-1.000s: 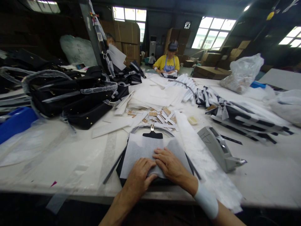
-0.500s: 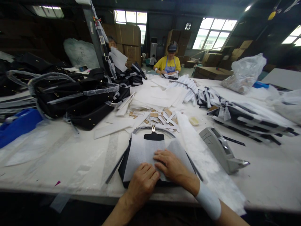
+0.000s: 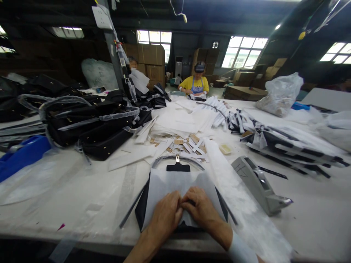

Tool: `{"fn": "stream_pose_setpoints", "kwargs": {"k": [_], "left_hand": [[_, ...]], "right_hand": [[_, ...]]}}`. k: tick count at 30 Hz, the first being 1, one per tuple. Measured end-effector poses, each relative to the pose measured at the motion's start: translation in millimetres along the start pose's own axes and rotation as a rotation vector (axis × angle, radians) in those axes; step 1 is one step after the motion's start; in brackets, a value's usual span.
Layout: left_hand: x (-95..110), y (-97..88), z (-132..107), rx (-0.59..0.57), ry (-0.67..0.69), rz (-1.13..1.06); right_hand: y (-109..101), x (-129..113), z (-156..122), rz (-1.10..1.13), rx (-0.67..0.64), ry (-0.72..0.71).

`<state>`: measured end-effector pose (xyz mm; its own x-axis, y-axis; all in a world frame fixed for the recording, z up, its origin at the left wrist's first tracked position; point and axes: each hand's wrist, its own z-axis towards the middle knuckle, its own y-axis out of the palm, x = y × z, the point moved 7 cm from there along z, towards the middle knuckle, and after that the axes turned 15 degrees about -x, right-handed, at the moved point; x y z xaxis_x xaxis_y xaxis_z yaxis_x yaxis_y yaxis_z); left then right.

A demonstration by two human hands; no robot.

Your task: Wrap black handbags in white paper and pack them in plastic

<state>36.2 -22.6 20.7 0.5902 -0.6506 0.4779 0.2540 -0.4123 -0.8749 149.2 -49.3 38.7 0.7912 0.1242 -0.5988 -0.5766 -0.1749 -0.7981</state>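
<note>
A black handbag [image 3: 139, 215] lies at the table's near edge, with a white paper sheet [image 3: 161, 184] spread over its front. Its curved handle [image 3: 161, 159] wears clear wrap, and a black flap with a gold clasp [image 3: 178, 166] points away from me. My left hand [image 3: 167, 210] rests on the lower middle of the sheet, fingers curled and pinched on the paper. Right beside it, my right hand [image 3: 199, 206] has its thumb and fingertips closed on the sheet too. The fingertips of both hands meet, and the fold between them is partly hidden.
To the right stands a grey tape dispenser [image 3: 257, 186] beside a long white foam strip [image 3: 233, 193]. Ahead lie stacked white sheets [image 3: 181, 122] and loose tags [image 3: 192, 144]. Black bags [image 3: 104, 137] and a blue dispenser [image 3: 24, 155] are left. A co-worker [image 3: 196, 82] sits opposite.
My right hand has gone from lying flat on the sheet to a pinch against my left hand. The camera view has tilted up slightly.
</note>
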Motion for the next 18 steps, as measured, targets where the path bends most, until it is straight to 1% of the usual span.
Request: {"fn": "stream_pose_setpoints", "kwargs": {"k": [2, 4, 7, 10, 14, 18], "left_hand": [[-6, 1.3, -4, 0.058, 0.036, -0.089], [-6, 1.2, -8, 0.1, 0.086, -0.161], [-7, 1.1, -9, 0.077, 0.065, -0.25], [-7, -0.3, -7, 0.027, 0.029, -0.264], [-6, -2.6, -5, 0.03, 0.01, -0.22], [-4, -0.1, -4, 0.036, -0.01, -0.175]], "right_hand": [[4, 0, 1, -0.035, -0.061, 0.013], [6, 0, 1, -0.071, -0.115, 0.037], [7, 5, 2, -0.083, -0.156, 0.081], [8, 10, 3, -0.072, -0.166, 0.116], [11, 11, 2, -0.123, -0.179, 0.116], [7, 9, -3, -0.065, -0.111, 0.099]]}}
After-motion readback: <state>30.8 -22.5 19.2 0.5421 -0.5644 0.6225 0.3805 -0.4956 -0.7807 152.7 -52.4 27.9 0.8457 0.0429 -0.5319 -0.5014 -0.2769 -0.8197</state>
